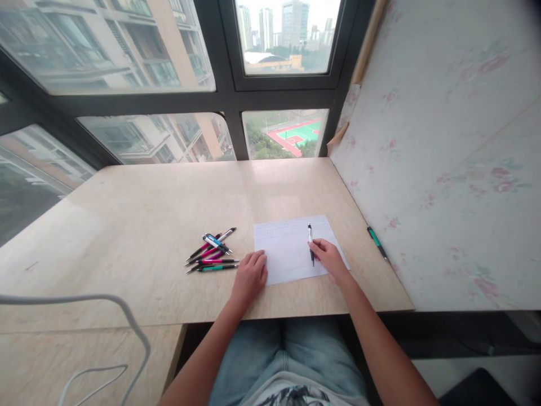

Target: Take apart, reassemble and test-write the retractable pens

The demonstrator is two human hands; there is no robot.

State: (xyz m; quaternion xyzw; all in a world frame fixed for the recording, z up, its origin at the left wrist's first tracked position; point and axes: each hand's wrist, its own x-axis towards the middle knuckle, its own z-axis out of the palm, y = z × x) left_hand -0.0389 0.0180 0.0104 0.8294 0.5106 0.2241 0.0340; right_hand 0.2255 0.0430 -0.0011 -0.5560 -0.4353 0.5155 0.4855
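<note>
A white sheet of paper [287, 254] with faint lines of writing near its top lies on the desk in front of me. My right hand [327, 256] is closed on a silver and black pen [310, 237], gripped between thumb and fingers over the sheet's right half. The pen stands nearly upright in the picture, its dark end pointing toward me. My left hand [251, 273] rests flat at the paper's left edge, fingers stretched out. Just left of it lies a loose pile of several pens [213, 254] in pink, blue, green and black.
One green and black pen [377, 243] lies by the flowered wall [465, 169] at the right. A grey cable [122, 307] loops over the lower left. Dark-framed windows [236, 101] border the desk's [160, 197] far side.
</note>
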